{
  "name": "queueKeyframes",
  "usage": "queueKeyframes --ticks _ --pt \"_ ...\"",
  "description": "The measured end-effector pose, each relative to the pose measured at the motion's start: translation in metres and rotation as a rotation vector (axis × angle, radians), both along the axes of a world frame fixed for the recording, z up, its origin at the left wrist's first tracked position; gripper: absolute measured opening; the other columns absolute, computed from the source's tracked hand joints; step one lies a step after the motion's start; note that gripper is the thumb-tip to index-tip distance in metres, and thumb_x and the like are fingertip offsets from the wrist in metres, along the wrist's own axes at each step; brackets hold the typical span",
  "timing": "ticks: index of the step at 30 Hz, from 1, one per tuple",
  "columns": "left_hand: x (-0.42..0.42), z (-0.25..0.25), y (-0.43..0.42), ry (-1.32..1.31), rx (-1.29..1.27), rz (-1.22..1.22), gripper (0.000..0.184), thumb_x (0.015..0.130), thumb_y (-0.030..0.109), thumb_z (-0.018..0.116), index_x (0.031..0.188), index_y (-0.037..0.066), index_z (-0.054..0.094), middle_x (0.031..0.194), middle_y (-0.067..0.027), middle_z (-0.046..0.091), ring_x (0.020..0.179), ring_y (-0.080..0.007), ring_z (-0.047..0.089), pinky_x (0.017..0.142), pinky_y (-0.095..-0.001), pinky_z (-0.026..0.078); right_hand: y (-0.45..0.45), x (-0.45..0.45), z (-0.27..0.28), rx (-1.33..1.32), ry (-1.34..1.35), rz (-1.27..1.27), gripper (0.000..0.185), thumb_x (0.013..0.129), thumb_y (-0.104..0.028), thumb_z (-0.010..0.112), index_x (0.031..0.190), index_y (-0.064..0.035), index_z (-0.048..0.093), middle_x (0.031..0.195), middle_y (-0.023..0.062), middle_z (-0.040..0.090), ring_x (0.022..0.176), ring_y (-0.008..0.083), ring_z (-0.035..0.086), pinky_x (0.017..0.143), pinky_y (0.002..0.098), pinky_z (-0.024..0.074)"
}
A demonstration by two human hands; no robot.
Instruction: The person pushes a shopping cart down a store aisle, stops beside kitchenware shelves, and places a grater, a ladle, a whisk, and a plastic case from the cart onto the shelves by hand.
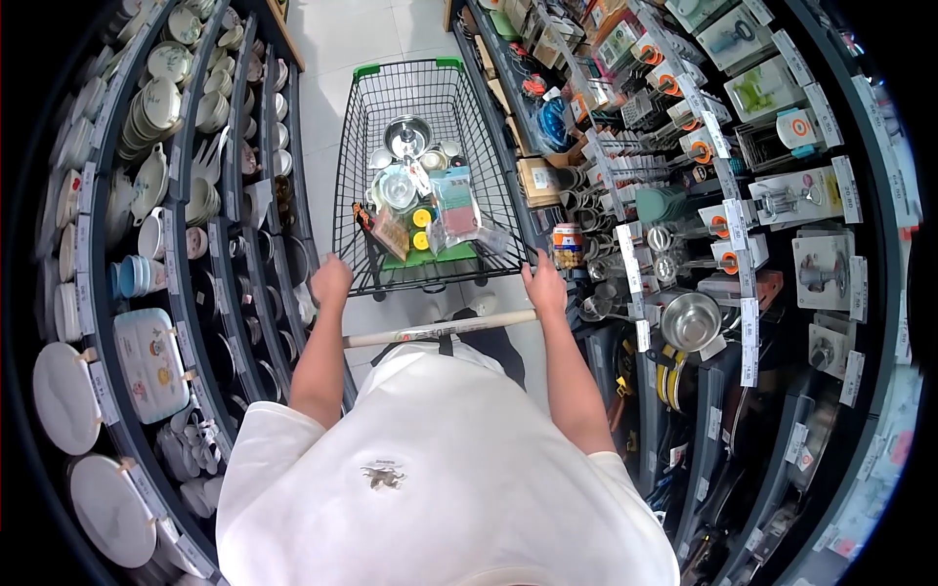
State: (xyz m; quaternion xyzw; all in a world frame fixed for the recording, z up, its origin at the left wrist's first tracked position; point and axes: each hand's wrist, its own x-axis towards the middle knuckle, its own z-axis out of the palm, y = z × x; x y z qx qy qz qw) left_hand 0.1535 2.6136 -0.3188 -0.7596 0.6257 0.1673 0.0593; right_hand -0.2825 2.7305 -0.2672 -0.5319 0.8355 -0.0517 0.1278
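A black wire shopping cart (344, 195) with green corners stands in front of me. My left hand (332, 280) is closed on the cart's left rear frame, and my right hand (543, 285) is closed on its right rear frame. The pale push handle (440, 329) lies between my forearms, nearer my body. Inside the cart are a round metal pot lid (407, 137), a clear bowl (397, 188), two yellow-topped items (421, 228), a packet with blue and pink parts (455, 200) and several white cups.
Shelves of plates, bowls and trays (153, 365) line the left side. On the right, racks hold hanging kitchen tools, a steel pot (691, 322), a jar with a red lid (567, 245) and pans. Pale floor tiles (327, 39) run along the aisle between them.
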Motion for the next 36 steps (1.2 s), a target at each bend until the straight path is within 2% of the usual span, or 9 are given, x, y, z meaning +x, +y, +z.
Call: queueKeyframes --ticks 14,17,20,22,25,28,31,34,36 --pt "-0.002 -0.009 0.043 0.047 -0.045 0.062 0.036 0.091 0.035 0.058 0.106 0.002 0.059 0.093 -0.0215 0.072 0.084 -0.0399 0.071 0.075 -0.0502 0.056 0.022 0.000 0.019 0.070 -0.027 0.002 0.051 0.095 -0.036 0.056 0.137 -0.0082 0.050 0.119 0.0220 0.066 0.101 0.0412 0.066 0.086 0.0500 0.0537" --pt "-0.006 -0.007 0.052 0.053 -0.027 0.089 0.038 0.092 0.038 0.059 0.107 0.002 0.059 0.094 -0.0206 0.072 0.085 -0.0393 0.071 0.075 -0.0498 0.056 0.028 0.003 0.031 -0.006 -0.062 -0.004 0.044 0.095 -0.027 0.058 0.133 -0.0059 0.054 0.121 0.0218 0.065 0.106 0.0400 0.064 0.092 0.0479 0.0520" --pt "-0.010 -0.009 0.061 0.053 -0.004 0.111 0.039 0.092 0.039 0.059 0.108 0.003 0.059 0.094 -0.0200 0.072 0.085 -0.0387 0.071 0.075 -0.0496 0.056 0.038 -0.012 0.009 -0.370 -0.008 0.240 0.036 0.093 -0.015 0.058 0.126 -0.0032 0.058 0.121 0.0208 0.064 0.111 0.0381 0.061 0.096 0.0456 0.0497" --pt "-0.013 -0.005 0.067 0.055 -0.005 0.100 0.038 0.093 0.037 0.058 0.107 0.002 0.058 0.094 -0.0206 0.072 0.085 -0.0383 0.071 0.075 -0.0495 0.056 0.036 0.002 0.010 -0.367 -0.143 0.232 0.031 0.091 -0.009 0.057 0.121 -0.0011 0.061 0.117 0.0202 0.065 0.108 0.0388 0.062 0.095 0.0452 0.0497" --pt "-0.015 0.001 0.072 0.055 0.017 0.100 0.038 0.092 0.035 0.058 0.109 0.000 0.056 0.095 -0.0213 0.071 0.086 -0.0382 0.071 0.075 -0.0485 0.057 0.018 0.023 0.000 -0.176 -0.335 0.217 0.031 0.093 -0.012 0.055 0.122 -0.0020 0.061 0.110 0.0219 0.067 0.100 0.0427 0.064 0.086 0.0489 0.0526" --pt "-0.016 0.002 0.078 0.050 0.024 0.100 0.039 0.093 0.035 0.057 0.110 0.001 0.056 0.096 -0.0210 0.071 0.086 -0.0383 0.071 0.075 -0.0485 0.057 -0.003 0.018 -0.043 0.203 -0.249 0.189 0.039 0.089 -0.023 0.061 0.123 -0.0028 0.062 0.115 0.0270 0.065 0.105 0.0439 0.064 0.091 0.0502 0.0524" --pt "-0.017 -0.001 0.084 0.046 0.010 0.102 0.040 0.093 0.038 0.056 0.110 0.002 0.057 0.095 -0.0205 0.072 0.085 -0.0399 0.070 0.075 -0.0517 0.055 -0.022 0.012 -0.081 0.326 -0.230 0.153 0.046 0.086 -0.026 0.066 0.122 0.0024 0.064 0.115 0.0283 0.066 0.110 0.0427 0.063 0.097 0.0481 0.0503" --pt "-0.018 0.000 0.088 0.041 -0.006 0.093 0.039 0.093 0.037 0.057 0.110 0.002 0.056 0.094 -0.0206 0.071 0.083 -0.0399 0.070 0.074 -0.0517 0.055 -0.031 0.003 -0.113 0.547 -0.225 0.215 0.048 0.087 -0.031 0.066 0.126 -0.0033 0.061 0.122 0.0282 0.063 0.113 0.0472 0.061 0.098 0.0510 0.0505" --pt "-0.019 0.002 0.090 0.037 -0.002 0.093 0.039 0.093 0.037 0.057 0.110 0.002 0.056 0.094 -0.0209 0.071 0.083 -0.0400 0.070 0.073 -0.0515 0.056 -0.031 0.000 -0.120 0.522 -0.239 0.169 0.044 0.087 -0.031 0.066 0.119 -0.0001 0.065 0.118 0.0285 0.065 0.111 0.0443 0.063 0.096 0.0496 0.0519"
